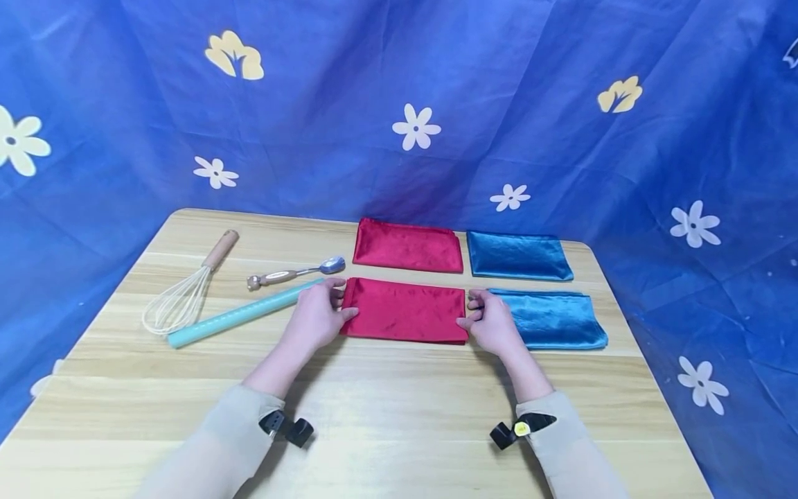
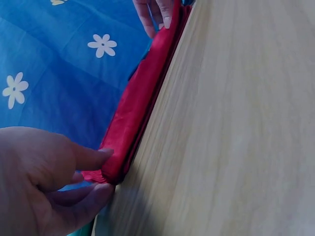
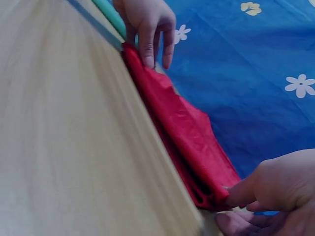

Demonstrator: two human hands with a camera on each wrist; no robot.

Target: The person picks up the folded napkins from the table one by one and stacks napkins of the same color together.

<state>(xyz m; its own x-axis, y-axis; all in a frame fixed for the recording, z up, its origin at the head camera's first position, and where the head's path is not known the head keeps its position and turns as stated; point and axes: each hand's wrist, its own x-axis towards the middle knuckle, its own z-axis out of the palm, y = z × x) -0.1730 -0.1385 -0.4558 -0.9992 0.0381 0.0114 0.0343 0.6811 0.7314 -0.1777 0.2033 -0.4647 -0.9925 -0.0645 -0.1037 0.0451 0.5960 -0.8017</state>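
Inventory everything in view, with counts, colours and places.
table: one, pale wood, underneath
backdrop: one, blue with flowers, behind table
whisk: one, white and brown, left
spoon: one, silver and brown, beside whisk
rod: one, teal, nearer than spoon
near red cloth: one, red, centre
far red cloth: one, red, behind it
near blue cloth: one, blue, front right
far blue cloth: one, blue, back right
sleeves: two, beige, head view's bottom
wrist cameras: two, black, one per sleeve
left hand: one, bare, pinching near red cloth's left end
right hand: one, bare, pinching near red cloth's right end
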